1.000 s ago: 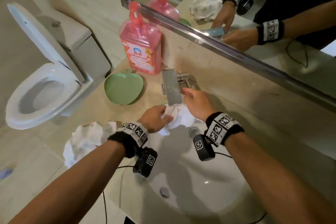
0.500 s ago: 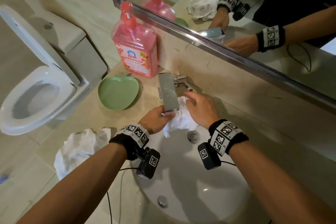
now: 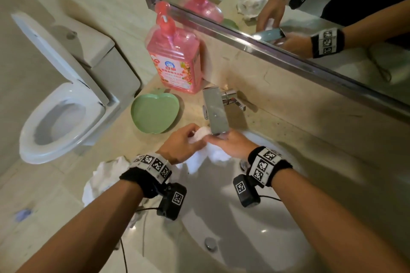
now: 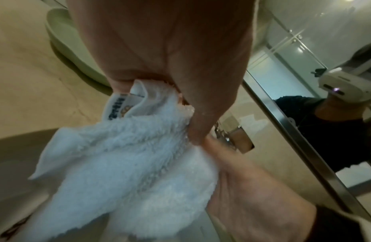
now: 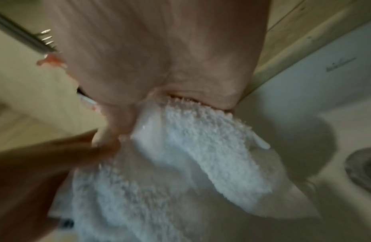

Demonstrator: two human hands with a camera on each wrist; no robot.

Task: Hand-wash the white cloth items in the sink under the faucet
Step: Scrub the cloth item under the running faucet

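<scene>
A wet white terry cloth (image 3: 200, 157) hangs over the back of the white sink (image 3: 255, 239), right under the flat chrome faucet spout (image 3: 216, 113). My left hand (image 3: 183, 144) grips its left part, with the cloth (image 4: 126, 172) and its printed label bunched in the curled fingers. My right hand (image 3: 233, 145) grips the right part, and the cloth (image 5: 180, 163) trails down from that fist. The two hands touch each other above the basin. A second crumpled white cloth (image 3: 104, 177) lies on the counter left of the sink, partly behind my left wrist.
A green apple-shaped dish (image 3: 154, 113) and a pink pump soap bottle (image 3: 175, 60) stand on the beige counter left of the faucet. The mirror (image 3: 288, 6) runs along the wall behind. An open toilet (image 3: 60, 115) stands to the left. The sink drain (image 5: 364, 167) lies near my right hand.
Both hands have drawn closer together on the cloth under the spout, the right hand sliding left toward the left hand. The cloth is more bunched between them.
</scene>
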